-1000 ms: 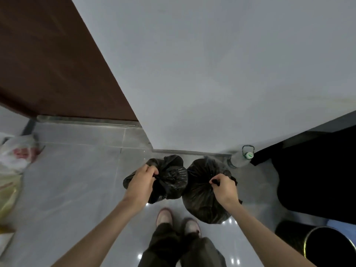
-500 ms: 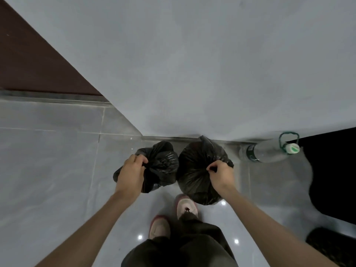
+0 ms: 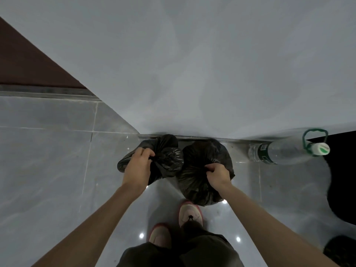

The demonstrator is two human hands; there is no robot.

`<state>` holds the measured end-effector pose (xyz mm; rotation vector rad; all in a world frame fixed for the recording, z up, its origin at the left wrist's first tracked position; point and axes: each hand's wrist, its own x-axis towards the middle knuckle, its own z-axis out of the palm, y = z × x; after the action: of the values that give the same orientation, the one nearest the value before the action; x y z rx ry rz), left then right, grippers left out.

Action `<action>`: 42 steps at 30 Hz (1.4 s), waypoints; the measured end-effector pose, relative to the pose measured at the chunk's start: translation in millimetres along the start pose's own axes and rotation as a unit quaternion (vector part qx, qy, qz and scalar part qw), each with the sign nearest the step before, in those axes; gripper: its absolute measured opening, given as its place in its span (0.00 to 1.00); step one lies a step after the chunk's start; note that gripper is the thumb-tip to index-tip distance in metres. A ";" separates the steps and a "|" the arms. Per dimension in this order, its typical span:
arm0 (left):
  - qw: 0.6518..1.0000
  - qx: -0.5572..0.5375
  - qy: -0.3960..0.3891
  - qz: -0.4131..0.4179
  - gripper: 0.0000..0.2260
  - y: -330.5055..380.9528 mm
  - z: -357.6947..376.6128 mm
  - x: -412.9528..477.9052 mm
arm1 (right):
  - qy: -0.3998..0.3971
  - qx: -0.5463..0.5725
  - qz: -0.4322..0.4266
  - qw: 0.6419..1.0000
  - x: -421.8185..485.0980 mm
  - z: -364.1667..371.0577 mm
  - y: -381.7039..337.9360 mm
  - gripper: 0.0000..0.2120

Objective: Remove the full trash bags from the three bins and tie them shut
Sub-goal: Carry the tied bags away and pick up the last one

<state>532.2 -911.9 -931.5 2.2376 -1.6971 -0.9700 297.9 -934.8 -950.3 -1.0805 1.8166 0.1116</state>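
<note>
Two full black trash bags sit side by side near the foot of the grey wall. My left hand grips the gathered top of the smaller left bag. My right hand grips the bunched neck of the larger right bag. Both bags look closed at the top; the knots are hidden under my fingers. No bin is clearly in view.
A clear plastic water bottle with a green carry loop stands against the wall at the right. A dark shape fills the right edge. My feet stand on the glossy grey tile floor. A brown door is at the upper left.
The view has swung to the right and closer to the wall; the bin rim at the lower right and the bags at the far left have left the frame. Both hands keep their grips.
</note>
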 end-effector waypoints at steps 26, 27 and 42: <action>0.998 -0.061 -0.029 0.020 0.16 215.7 -295.9 -187.9 | -0.042 0.045 -0.164 0.985 -348.5 -197.2 -139.3 0.13; 0.998 -0.061 -0.028 0.020 0.17 221.8 -304.8 -195.3 | -0.036 0.043 -0.171 0.984 -359.7 -203.3 -142.9 0.13; 0.993 -0.034 -0.029 0.105 0.16 229.9 -378.4 -304.6 | 0.029 0.076 -0.206 0.975 -494.6 -191.6 -120.8 0.12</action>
<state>527.2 -804.3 -405.0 1.9585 -1.8486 -1.0345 312.0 -797.0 -424.2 -1.3346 1.5852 -0.3056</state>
